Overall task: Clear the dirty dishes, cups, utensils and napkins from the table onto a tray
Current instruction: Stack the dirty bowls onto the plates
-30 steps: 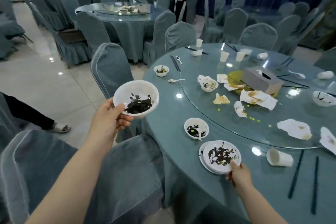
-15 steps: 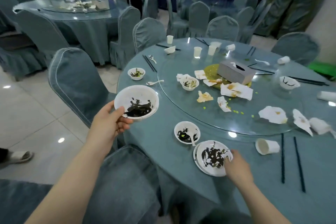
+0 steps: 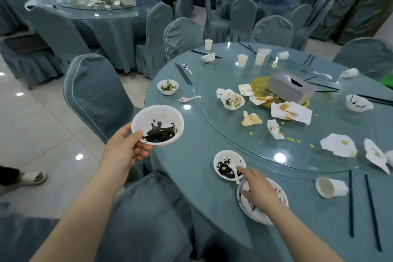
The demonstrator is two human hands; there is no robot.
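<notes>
Reaching with my right hand (image 3: 258, 192) over the plate (image 3: 255, 211) at the near desk (image 3: 191, 176) edge; fingers spread, nothing gripped, forefinger touching the spoon (image 3: 236, 173) in the small bowl (image 3: 229, 165) just beyond. Left hand (image 3: 125, 151) closed on the rim of a big bowl (image 3: 157, 125) smeared with dark sauce, held off the desk edge. Step: gathering dishes. Next, probably stack the small bowl into the big one. Farther out: tipped cup (image 3: 331, 187), chopsticks (image 3: 371, 211), stained napkins (image 3: 291, 111), tissue box (image 3: 290, 87). No tray visible.
</notes>
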